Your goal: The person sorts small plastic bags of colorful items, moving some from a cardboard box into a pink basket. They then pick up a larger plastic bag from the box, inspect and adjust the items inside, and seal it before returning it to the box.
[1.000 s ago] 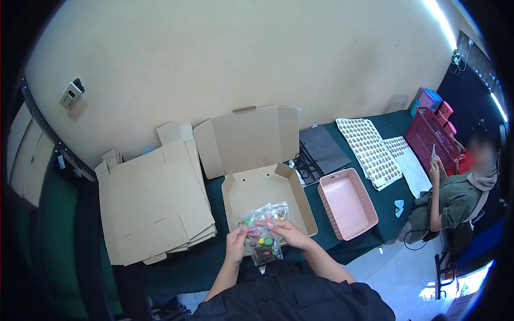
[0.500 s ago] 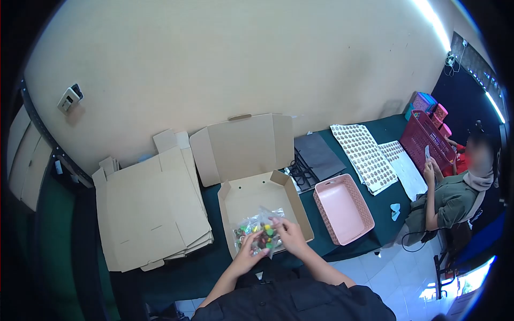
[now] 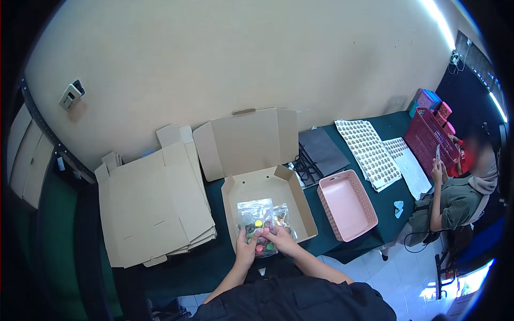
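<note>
Both hands hold a clear plastic bag (image 3: 255,213) of small colourful pieces over the near part of an open cardboard box (image 3: 259,187). My left hand (image 3: 246,249) grips its left side, fingers closed on the plastic. On its right side my right hand (image 3: 281,240) is closed on it too, the two thumbs near each other over the pieces. Inside the box, just right of the held bag, lies another clear bag (image 3: 282,215) with small coloured contents, partly hidden by my right hand. The box lid stands raised at the back.
Flattened cardboard boxes (image 3: 152,208) are stacked at left. Right of the box are black paper bags (image 3: 323,152), a pink basket (image 3: 348,206), sticker sheets (image 3: 368,152) and a maroon basket (image 3: 428,140). A seated person (image 3: 455,200) at far right holds a small object.
The held bag now hangs flatter and more upright, with its clear top spread out. My hands have moved closer together around its lower part, and the second bag shows more plainly.
</note>
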A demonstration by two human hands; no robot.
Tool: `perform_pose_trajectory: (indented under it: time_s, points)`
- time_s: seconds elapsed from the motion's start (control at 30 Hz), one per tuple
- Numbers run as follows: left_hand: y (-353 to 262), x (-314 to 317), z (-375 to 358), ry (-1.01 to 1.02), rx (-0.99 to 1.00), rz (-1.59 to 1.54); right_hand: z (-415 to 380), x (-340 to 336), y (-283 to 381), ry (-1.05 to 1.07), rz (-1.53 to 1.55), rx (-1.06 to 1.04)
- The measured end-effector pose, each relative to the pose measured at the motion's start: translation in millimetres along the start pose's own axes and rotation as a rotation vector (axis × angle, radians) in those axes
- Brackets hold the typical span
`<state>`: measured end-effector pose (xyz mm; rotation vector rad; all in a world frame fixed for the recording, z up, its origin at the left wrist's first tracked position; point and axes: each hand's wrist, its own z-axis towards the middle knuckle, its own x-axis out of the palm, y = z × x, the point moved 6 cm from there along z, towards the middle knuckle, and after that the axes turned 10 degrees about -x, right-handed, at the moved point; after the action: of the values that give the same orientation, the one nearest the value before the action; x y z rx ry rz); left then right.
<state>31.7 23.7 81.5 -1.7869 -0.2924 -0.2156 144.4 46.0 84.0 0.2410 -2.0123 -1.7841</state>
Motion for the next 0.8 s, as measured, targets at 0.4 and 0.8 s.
perform_pose_trajectory:
  time_s: [0.4, 0.8]
  points:
    - [17, -9, 2, -0.012, -0.067, -0.13, 3, -7, -13, -0.003, 0.057, 0.043]
    - [18, 7, -1, 0.164, -0.104, 0.094, -5, -29, -7, -0.183, 0.04, -0.003]
